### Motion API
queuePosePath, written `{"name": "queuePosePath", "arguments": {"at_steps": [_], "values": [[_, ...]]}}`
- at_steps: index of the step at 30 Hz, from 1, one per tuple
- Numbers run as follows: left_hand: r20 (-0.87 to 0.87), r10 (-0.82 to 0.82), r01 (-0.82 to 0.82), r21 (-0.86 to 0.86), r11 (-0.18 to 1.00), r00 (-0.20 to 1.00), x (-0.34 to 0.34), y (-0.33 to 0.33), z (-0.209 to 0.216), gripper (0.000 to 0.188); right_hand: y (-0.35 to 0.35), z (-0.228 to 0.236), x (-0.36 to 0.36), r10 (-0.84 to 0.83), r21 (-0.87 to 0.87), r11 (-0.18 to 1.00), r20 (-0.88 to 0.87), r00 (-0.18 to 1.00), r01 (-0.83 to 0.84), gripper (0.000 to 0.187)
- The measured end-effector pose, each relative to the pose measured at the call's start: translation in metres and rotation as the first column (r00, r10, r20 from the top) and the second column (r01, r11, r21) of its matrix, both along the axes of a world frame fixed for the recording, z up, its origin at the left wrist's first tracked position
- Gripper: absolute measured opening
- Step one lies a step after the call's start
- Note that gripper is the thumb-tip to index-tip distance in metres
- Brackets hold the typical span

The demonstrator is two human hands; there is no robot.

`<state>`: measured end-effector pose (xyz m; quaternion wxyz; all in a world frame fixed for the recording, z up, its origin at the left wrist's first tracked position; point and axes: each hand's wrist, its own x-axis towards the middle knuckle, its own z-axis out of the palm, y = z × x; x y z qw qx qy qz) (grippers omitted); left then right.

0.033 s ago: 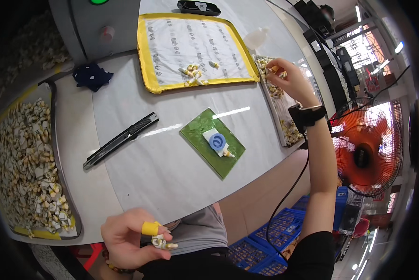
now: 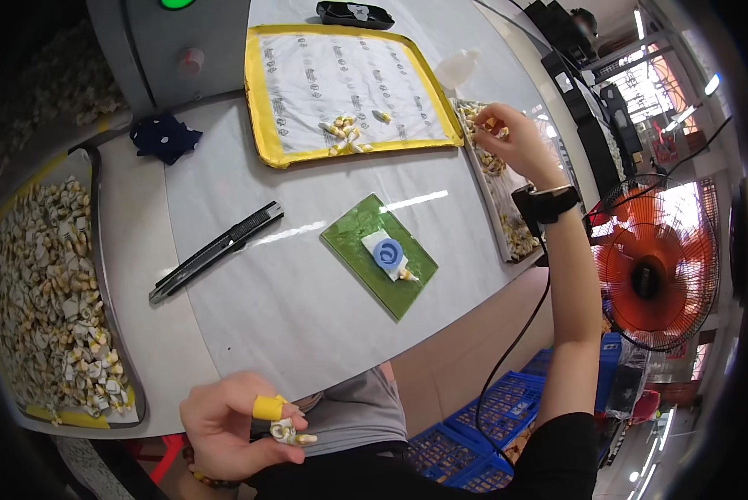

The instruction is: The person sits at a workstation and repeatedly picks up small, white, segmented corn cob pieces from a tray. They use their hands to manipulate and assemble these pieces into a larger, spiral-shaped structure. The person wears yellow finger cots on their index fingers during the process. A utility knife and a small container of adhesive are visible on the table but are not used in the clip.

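Observation:
My left hand [image 2: 234, 427], with yellow tape round one finger, is at the table's near edge. Its thumb and fingers pinch a small white-and-yellow piece [image 2: 284, 432]. To the right, my right hand [image 2: 524, 148] reaches over a narrow tray [image 2: 489, 198] of similar small pieces. Those fingers are curled together among the pieces; what they hold, if anything, I cannot make out. Between the hands lies a green plate [image 2: 346, 232], bearing a white block with a round blue top [image 2: 387, 253] and a small yellow-tipped piece [image 2: 406, 274] beside it.
A black utility knife [image 2: 216, 252] lies left of the plate. Behind is a yellow-edged tray [image 2: 270, 154] with several pieces on its cloth. A heaped tray [image 2: 117, 333] stands at far left, a clear bottle [image 2: 457, 68] at back right. An orange fan [image 2: 647, 275] and blue crates [image 2: 466, 442] are off the table.

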<state>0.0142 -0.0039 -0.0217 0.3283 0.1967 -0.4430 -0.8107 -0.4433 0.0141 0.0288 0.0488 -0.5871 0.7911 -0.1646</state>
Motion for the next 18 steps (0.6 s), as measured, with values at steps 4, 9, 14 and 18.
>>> {"name": "queuePosePath", "arguments": {"at_steps": [4,9,14,18], "values": [[-0.006,0.003,-0.003,0.024,1.000,1.000,0.001,-0.001,0.002,0.035,-0.002,-0.005,-0.006,0.009,0.009,1.000,-0.045,0.999,-0.008,0.017],[-0.008,-0.033,0.031,-0.153,0.988,0.999,-0.003,-0.006,-0.001,0.041,0.013,0.002,0.007,-0.046,-0.116,0.991,0.128,0.991,0.061,0.010],[0.004,-0.052,0.052,-0.155,0.987,0.999,0.002,-0.006,-0.002,0.039,0.029,0.022,0.093,0.087,-0.177,0.984,0.414,0.906,-0.014,0.012],[-0.010,-0.057,0.055,-0.163,0.985,0.998,0.001,-0.007,-0.005,0.038,0.035,0.031,0.152,0.299,-0.077,0.954,0.231,0.926,-0.289,0.025]]}}
